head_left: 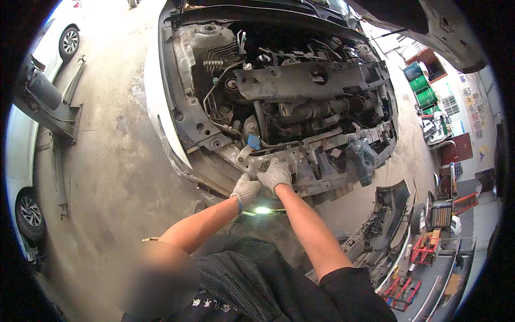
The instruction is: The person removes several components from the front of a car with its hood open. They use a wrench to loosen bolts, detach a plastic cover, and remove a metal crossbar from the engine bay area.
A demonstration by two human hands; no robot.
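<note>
I am gripping the lower front crossmember (pixel 300 174) of the stripped car with 2 gloved hands, left hand (pixel 245 189) and right hand (pixel 274 174) both closed on it, near the blue cap (pixel 254 141). Next, I judge, steady pulling.

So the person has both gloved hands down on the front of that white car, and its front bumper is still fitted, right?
Not quite. The head view shows both gloved hands, left hand and right hand, on the front of the white car, but its bumper is off: the engine bay is exposed, and a removed bumper lies on the floor nearby.
</note>
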